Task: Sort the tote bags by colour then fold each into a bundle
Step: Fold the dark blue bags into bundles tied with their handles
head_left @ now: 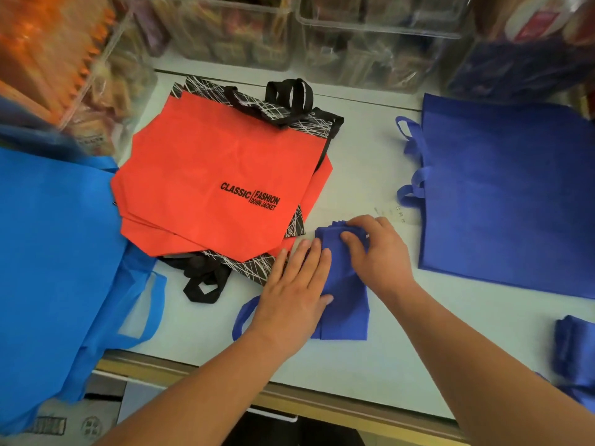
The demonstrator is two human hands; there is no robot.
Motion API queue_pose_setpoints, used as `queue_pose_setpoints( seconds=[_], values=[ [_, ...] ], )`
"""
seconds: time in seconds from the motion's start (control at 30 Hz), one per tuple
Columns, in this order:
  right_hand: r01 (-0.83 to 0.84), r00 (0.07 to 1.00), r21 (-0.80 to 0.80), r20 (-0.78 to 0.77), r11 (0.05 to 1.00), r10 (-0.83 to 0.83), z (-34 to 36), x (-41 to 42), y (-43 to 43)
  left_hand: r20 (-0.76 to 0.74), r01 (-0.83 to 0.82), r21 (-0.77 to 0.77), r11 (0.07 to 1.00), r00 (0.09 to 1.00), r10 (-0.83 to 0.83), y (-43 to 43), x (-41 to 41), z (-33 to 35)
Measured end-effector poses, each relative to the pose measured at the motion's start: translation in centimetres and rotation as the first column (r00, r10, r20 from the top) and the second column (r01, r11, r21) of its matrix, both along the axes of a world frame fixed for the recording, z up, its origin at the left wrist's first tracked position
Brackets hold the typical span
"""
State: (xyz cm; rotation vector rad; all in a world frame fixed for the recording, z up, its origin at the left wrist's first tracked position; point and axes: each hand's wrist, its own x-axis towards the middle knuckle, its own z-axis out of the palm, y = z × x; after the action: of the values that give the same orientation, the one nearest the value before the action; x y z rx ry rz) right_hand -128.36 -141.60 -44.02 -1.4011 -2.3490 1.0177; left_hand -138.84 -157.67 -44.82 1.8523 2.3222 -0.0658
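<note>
Left hand (291, 294) partly hides blue bag (347, 305) (half-folded).

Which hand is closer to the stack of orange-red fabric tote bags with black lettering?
Left. The left hand lies beside a corner of the orange-red tote stack; the right hand pinches the folded dark blue bag farther right.

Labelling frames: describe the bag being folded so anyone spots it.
On the white counter, between the red stack and the flat dark blue bags, lies a dark blue strip. Only it has hands on it: left hand pressing, right hand pinching its far end.
</note>
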Motion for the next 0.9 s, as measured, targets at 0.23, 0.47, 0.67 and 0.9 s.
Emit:
queue_pose_setpoints(
  seconds=[0.23, 0.47, 0.67, 0.9],
  values=[
    [-0.237, 0.969, -0.006, 0.072, 0.972, 0.237, -0.4, 0.4, 2.4, 0.025, 0.276, 0.03, 0.961, 0.961, -0.276, -1.5, 0.2, -0.4],
    [-0.326, 0.944, 0.098, 0.091, 0.94, 0.317, -0.6, 0.7, 2.2, 0.146, 0.282, -0.093, 0.955, 0.953, -0.267, -2.9, -0.5, -1.3],
    [-0.231, 0.973, -0.026, -0.02, 0.973, 0.231, -0.7, 2.6, 1.3, 0.092, 0.461, 0.029, 0.887, 0.882, -0.462, -4.3, -0.8, -1.1],
    [-0.157, 0.986, 0.04, -0.056, 0.987, 0.16, -0.8, 3.0, 0.2, 0.003, 0.536, 0.14, 0.833, 0.841, -0.541, -4.3, 0.0, -1.7]
  ],
)
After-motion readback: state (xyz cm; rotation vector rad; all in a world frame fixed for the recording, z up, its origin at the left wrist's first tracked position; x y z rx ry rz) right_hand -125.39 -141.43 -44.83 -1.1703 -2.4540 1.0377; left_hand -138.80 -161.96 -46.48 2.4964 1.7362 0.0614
